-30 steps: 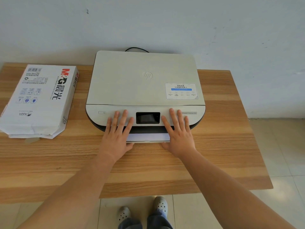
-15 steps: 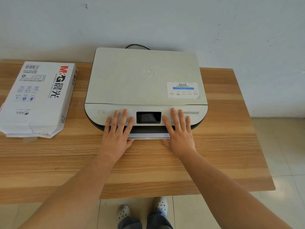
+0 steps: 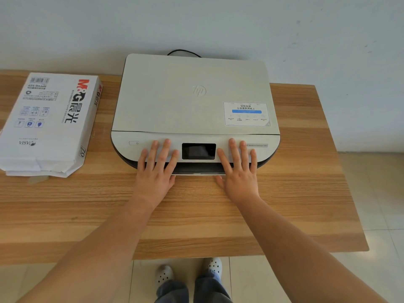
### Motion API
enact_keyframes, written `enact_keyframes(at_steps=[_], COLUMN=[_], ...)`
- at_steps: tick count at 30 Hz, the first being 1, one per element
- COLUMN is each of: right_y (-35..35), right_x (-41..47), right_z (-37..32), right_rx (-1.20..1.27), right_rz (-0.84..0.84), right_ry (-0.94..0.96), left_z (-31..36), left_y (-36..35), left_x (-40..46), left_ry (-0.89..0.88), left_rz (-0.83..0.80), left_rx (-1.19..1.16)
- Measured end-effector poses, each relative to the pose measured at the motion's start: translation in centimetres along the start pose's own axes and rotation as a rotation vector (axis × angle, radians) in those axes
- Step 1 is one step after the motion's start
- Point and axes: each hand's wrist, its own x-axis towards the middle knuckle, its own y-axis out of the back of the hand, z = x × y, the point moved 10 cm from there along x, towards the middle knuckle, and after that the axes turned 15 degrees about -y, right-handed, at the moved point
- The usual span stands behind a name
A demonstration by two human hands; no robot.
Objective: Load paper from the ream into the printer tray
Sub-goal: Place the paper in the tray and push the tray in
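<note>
Pale, lightly marked wall (image 3: 306, 29) forms the background behind a wooden table (image 3: 295, 193) with banded grain, standing on a tiled floor (image 3: 376, 193). A white flatbed printer (image 3: 192, 95) sits at the table's centre, its back edge toward the wall, with a black cable (image 3: 183, 51) looping out behind it and a sticker (image 3: 246, 114) bearing a blue bar on the near right corner of its lid. The dark display (image 3: 198, 151) lies in the middle of the front panel. The left hand (image 3: 156, 171) rests flat, fingers spread and holding nothing, on the panel just left of the display; the right hand (image 3: 239, 171) lies likewise flat and spread just right of it. Both thumbs reach below the panel at the printer's front edge. Between the hands, the printer tray (image 3: 196, 171) shows as a thin pale edge under the dark slot, nearly flush with the front. The ream (image 3: 50, 121), a white wrapper with red and black lettering, lies flat on the table well to the left of the printer, its near end torn open. Two pale perforated shoes (image 3: 166, 274) appear below the table edge.
</note>
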Motion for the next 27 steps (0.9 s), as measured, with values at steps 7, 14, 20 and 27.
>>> enact_keyframes(at_steps=[7,14,20,27], right_y=[-0.10,-0.03,-0.14,-0.14], right_x=[0.11,0.19,0.17,0.04], right_z=[-0.08,-0.11,-0.44,-0.34], right_rx=[-0.005,0.002,0.009,-0.023], right_rz=[0.043,0.117,0.134,0.029], right_ry=[-0.001,0.011,0.020,-0.036], left_z=[-0.02,0.03,0.05,0.05], left_y=[-0.08,0.00,-0.17,0.21], left_x=[0.15,0.41,0.45,0.44], left_ry=[0.003,0.003,0.008,0.038], left_rz=[0.014,0.056,0.046,-0.021], left_rx=[0.026,0.028,0.038,0.010])
